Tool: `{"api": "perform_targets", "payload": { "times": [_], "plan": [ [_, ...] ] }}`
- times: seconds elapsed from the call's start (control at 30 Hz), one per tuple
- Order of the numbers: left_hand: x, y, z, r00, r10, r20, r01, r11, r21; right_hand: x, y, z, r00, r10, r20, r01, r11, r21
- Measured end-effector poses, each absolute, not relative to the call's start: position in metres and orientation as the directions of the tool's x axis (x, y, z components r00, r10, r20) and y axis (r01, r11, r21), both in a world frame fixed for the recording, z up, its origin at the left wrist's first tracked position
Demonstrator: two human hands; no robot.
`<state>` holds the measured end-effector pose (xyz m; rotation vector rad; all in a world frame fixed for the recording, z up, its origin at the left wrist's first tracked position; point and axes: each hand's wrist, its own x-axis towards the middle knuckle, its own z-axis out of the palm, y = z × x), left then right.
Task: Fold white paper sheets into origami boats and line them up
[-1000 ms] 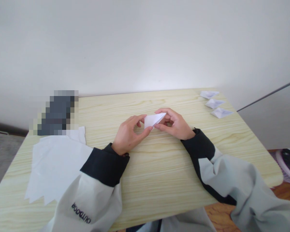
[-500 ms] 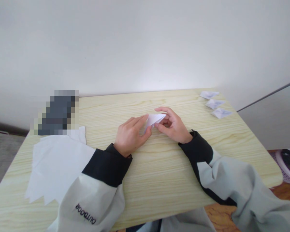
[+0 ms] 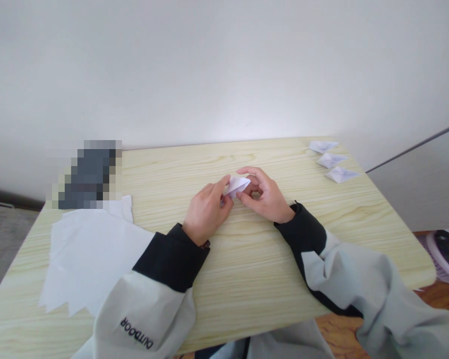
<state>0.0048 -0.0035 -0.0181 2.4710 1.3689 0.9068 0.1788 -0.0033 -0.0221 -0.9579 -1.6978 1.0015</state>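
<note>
A small piece of folded white paper point(image 3: 238, 185) with a pointed right end is held between my two hands, over the middle of the table. My left hand point(image 3: 208, 207) pinches its left end between thumb and fingers. At the other end, my right hand point(image 3: 264, 195) grips the lower edge with the thumb and curled fingers, while its index finger arches above the paper. My fingers hide parts of both ends.
Three folded white paper pieces point(image 3: 342, 174) lie in a row at the table's back right. White paper sheets point(image 3: 93, 254) are on the left, in front of a blurred dark object point(image 3: 88, 174). A bin point(image 3: 447, 254) stands on the floor beyond the right edge.
The folded paper has shifted slightly left and looks shorter and turned between my fingers. My left hand has moved a little to the right, closer to my right hand.
</note>
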Motion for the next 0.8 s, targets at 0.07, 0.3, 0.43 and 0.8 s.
{"api": "perform_targets", "payload": {
  "times": [0.07,0.3,0.43,0.8],
  "plan": [
    [0.007,-0.004,-0.018,0.351,0.84,0.413,0.68,-0.532,0.504,0.176,-0.004,-0.022,-0.258,0.895,0.363,0.171,0.413,-0.895],
    [0.01,-0.003,-0.011,0.305,0.867,0.394,0.615,-0.495,0.613,0.168,-0.007,-0.024,-0.176,0.882,0.437,0.216,0.468,-0.857],
    [0.012,-0.003,-0.008,0.307,0.877,0.371,0.652,-0.478,0.589,0.168,-0.007,-0.022,-0.162,0.883,0.44,0.22,0.467,-0.856],
    [0.023,-0.006,0.0,0.285,0.929,0.236,0.839,-0.361,0.408,0.162,-0.006,-0.017,-0.051,0.898,0.436,0.407,0.417,-0.812]
  ]
}}
